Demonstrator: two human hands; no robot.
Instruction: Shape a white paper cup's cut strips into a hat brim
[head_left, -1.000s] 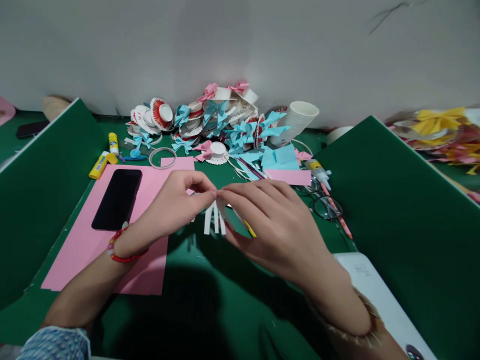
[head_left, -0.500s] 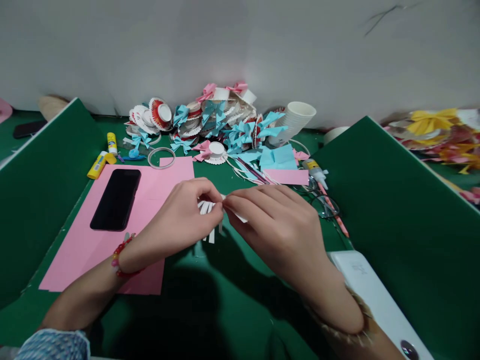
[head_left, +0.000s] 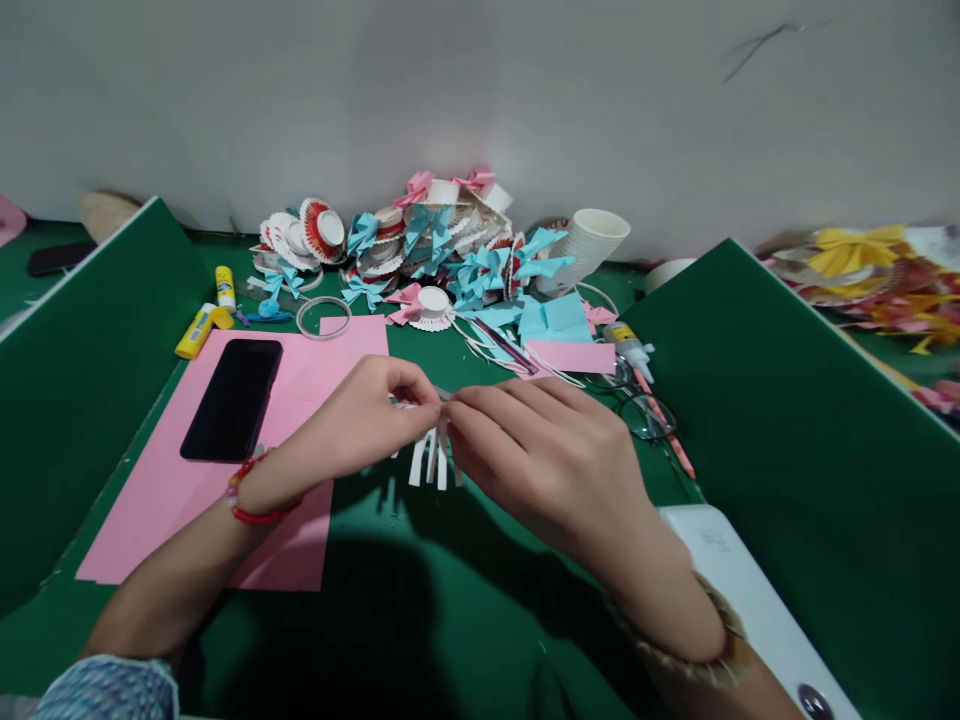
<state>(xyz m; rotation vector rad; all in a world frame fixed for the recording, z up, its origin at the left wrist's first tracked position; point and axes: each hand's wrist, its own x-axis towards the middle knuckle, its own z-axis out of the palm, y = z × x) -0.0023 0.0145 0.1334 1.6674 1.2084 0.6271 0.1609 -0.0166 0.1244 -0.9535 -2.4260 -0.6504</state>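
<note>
Both hands meet over the middle of the green table, fingertips almost touching. Between them is a white fringed paper piece (head_left: pixel 429 462), cut into narrow strips that hang down; its upper part is hidden by the fingers. My left hand (head_left: pixel 379 405) pinches it between thumb and forefinger. On the other side my right hand (head_left: pixel 544 455) is closed on the same piece, with the fingers bent together over it. Pink paper sheets (head_left: pixel 150 500) lie under my left forearm, and a black phone (head_left: pixel 232 400) rests on them.
Behind the hands is a heap of white paper-cup rosettes with blue and pink bows (head_left: pixel 435 235). Stacked paper cups (head_left: pixel 596 240) lean beside it. Glue sticks (head_left: pixel 196 332), a tape roll (head_left: pixel 322 317), glasses (head_left: pixel 649 415) and a white device (head_left: pixel 742 580) lie around. Green partitions (head_left: pixel 825 400) flank both sides.
The fringed paper has turned between the fingers, and its strips now hang more plainly below them. My hands have shifted only slightly.
</note>
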